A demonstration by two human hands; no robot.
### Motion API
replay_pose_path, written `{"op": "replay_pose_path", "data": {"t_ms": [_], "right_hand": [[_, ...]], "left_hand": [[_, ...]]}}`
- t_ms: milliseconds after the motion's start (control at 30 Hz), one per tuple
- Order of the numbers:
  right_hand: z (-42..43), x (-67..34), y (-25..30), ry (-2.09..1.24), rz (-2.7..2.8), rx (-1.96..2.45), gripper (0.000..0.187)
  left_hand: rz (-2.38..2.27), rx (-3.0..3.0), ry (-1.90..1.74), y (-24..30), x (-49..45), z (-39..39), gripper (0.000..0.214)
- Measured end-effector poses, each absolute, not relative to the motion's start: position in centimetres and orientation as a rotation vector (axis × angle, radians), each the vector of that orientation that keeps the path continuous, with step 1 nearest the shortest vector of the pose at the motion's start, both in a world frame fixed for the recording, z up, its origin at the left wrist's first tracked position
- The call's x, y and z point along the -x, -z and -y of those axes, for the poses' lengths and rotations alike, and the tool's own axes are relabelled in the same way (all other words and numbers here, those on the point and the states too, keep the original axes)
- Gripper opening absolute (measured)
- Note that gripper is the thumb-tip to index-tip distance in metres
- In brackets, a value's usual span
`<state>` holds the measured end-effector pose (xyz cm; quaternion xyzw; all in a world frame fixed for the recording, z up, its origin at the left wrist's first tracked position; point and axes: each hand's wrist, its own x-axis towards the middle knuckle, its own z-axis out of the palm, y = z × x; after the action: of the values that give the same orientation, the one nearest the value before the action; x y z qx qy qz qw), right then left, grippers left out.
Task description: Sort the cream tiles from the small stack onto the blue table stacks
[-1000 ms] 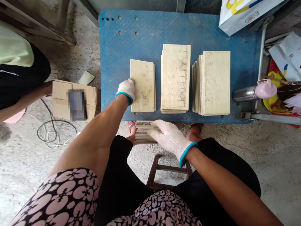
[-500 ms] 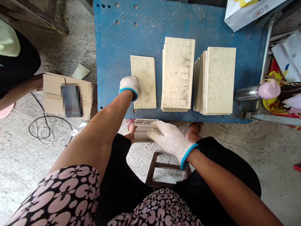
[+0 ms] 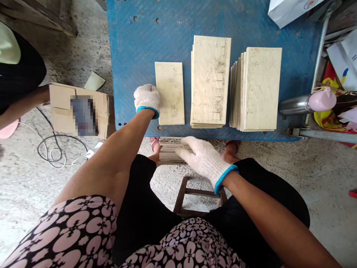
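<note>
My left hand [image 3: 147,97], in a white knit glove with a blue cuff, is curled into a fist at the left edge of a low pile of cream rectangular boards [image 3: 169,93] on the blue table. Nothing shows in its fingers, though their tips are hidden. My gloved right hand [image 3: 199,158] lies over the right end of a row of thin boards [image 3: 170,150] between my legs, seen edge-on. Its fingers are spread, touching that row. A taller stack of boards [image 3: 211,82] stands mid-table, with another stack [image 3: 262,89] right of it.
On the right are a steel flask with a pink lid [image 3: 306,102] and a white paper bag [image 3: 287,11]. A wooden stool [image 3: 181,197] stands below me. To the left, another person's arm [image 3: 25,106] reaches toward a cardboard box [image 3: 60,124] near coiled cables [image 3: 52,149].
My left hand has drawn slightly left, off the low pile's top, and that pile's right edges now line up more evenly. My right hand stays at the row of boards. The view has shifted slightly.
</note>
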<state>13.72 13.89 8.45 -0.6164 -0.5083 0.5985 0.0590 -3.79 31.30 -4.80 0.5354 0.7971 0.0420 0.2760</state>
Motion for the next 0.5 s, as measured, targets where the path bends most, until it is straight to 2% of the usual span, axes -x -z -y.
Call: {"op": "replay_pose_path", "data": {"t_ms": [200,500], "right_hand": [[-14.9,-14.8,-8.6,-1.625,1.623,1.979,0.035],[-16.0,-15.2,-8.4,-1.420,1.694,1.892,0.023]], "left_hand": [[-2.053,-1.719,-0.201,2.8,5.5,-30.6,0.034],[-1.972,-1.668,0.052,-1.9,4.4,-23.4,0.021]]}}
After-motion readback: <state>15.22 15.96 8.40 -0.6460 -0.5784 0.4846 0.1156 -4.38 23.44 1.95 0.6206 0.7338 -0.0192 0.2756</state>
